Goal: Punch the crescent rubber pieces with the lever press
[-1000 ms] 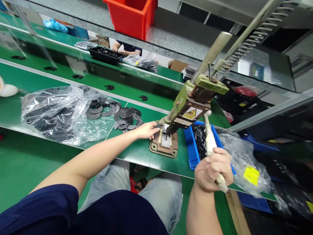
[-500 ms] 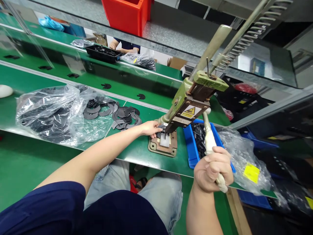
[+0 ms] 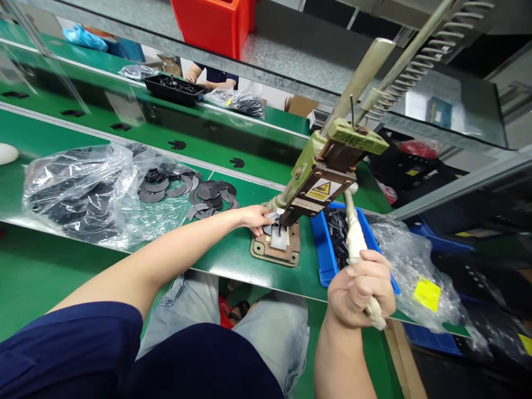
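Observation:
My left hand (image 3: 256,218) pinches a flat grey curved piece (image 3: 270,224) over the base plate (image 3: 258,247) of a green hand press (image 3: 318,166). The piece lies beneath the press head, at the top of a small pale metal plate (image 3: 279,239); its far side is partly hidden. On the right, my right hand (image 3: 362,289) is wrapped around the press lever (image 3: 356,235), whose grip is covered in whitish wrapping. A pile of dark curved pieces (image 3: 213,195) sits on the green table left of the press.
A clear plastic bag (image 3: 83,194) of dark pieces lies at left. Beside the press stands a blue bin (image 3: 324,249) of black parts, with another plastic bag (image 3: 403,260) next to it. Dark pieces (image 3: 177,145) lie along the strip behind. A red bin (image 3: 211,27) rests on the shelf; a co-worker's arms (image 3: 211,83) show beyond.
The piece in my left hand has shifted slightly and its face now looks lighter. My right hand stays on the lever, and the view has moved a little.

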Demonstrator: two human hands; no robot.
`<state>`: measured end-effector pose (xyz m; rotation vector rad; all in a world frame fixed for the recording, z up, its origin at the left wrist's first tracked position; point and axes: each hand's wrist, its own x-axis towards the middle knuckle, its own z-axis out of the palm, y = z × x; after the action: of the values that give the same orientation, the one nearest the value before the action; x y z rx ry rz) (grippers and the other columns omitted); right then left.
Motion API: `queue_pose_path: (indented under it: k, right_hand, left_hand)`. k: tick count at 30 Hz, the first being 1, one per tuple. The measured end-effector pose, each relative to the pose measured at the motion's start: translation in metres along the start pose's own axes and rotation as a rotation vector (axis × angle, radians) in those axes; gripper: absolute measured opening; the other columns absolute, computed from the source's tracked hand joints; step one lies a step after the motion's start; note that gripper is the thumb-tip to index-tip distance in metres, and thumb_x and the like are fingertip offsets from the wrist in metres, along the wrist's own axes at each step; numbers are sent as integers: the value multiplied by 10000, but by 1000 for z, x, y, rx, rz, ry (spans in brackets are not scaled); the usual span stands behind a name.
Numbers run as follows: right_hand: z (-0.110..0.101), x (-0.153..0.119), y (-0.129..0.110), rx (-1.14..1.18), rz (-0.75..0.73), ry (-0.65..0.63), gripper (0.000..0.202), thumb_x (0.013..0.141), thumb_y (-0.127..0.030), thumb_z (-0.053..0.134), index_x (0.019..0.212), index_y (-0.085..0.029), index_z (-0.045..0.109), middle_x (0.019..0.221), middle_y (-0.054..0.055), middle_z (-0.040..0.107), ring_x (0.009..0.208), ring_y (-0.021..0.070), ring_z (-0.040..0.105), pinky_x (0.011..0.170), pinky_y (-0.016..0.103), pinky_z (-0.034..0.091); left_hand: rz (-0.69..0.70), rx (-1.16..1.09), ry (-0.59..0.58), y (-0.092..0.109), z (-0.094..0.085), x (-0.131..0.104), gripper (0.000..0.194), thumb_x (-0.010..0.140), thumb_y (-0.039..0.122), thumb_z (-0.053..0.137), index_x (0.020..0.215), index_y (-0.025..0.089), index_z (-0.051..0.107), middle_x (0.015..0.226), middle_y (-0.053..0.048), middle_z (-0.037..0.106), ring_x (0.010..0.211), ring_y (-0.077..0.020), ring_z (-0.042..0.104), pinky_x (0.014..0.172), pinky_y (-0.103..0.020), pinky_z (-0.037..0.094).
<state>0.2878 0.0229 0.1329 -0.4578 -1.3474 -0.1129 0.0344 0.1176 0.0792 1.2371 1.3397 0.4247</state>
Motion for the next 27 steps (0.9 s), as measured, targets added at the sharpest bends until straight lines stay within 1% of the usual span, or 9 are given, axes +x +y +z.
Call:
queue_pose_path:
  k: [6,10,13,17,19,21,24,25,27]
  right_hand:
    - [3,-2,-1,17,-22,26,441,934,-352,633,584,-211,403,546,-49,422,527,117,430,833,456,494]
    - [17,33,-7,72,-31,59,398,939,-373,632,649,-225,403,572,-58,380,543,118,428,791,414,505]
    - [32,90,-5,117,24,19,224,923,-420,680,898,-229,565,782,-11,508,738,158,576,844,418,544]
    - [33,137,6,23,40,-186,494,973,-384,663,1379,-144,517,1292,155,544,1208,245,636,1122,497,504]
    - [24,120,11,-120,52,-122,572,950,-374,703,1430,-154,480,1390,167,506,1301,264,587,1176,520,470]
    - [13,76,13,-278,180,-72,514,954,-428,684,1371,-173,524,1322,134,546,1218,246,610,1141,517,495]
    - [6,-7,8,-255,525,-410,376,950,-459,682,1189,-171,649,1053,82,677,979,206,678,987,449,587]
    - [7,-32,5,-159,689,-598,397,947,-456,694,1237,-190,645,1096,87,703,1011,202,686,1002,427,585]
    - [15,-67,-3,-47,809,-764,430,922,-477,728,1250,-207,663,1112,93,738,981,200,710,930,382,609]
  left_hand:
    - [-52,-42,-30,-4,0,11,286,997,406,715,1151,177,640,620,6,677,491,-126,674,553,-199,595]
    - [-73,-63,-25,-9,1,17,310,987,401,727,1163,157,650,607,-14,672,492,-145,680,541,-216,594]
    - [-43,-132,16,-13,6,12,312,978,411,742,1127,154,648,631,-21,679,504,-147,687,539,-222,594]
    - [62,-300,28,-20,10,-9,311,973,435,749,1035,167,603,682,-9,691,515,-116,676,543,-210,596]
    - [126,-362,29,-24,9,-26,355,957,468,761,965,176,559,683,1,687,515,-108,667,534,-210,594]
    - [191,-384,14,-27,7,-47,416,929,511,781,922,182,527,669,4,680,524,-114,672,524,-211,589]
    - [283,-394,-32,-30,9,-81,507,866,597,810,901,189,512,644,7,672,540,-129,689,507,-206,575]
    - [302,-397,-47,-30,10,-92,531,850,626,810,898,191,510,638,8,672,538,-132,690,500,-206,571]
    - [321,-391,-54,-29,16,-110,565,826,668,805,890,192,508,623,12,668,514,-131,679,479,-206,560]
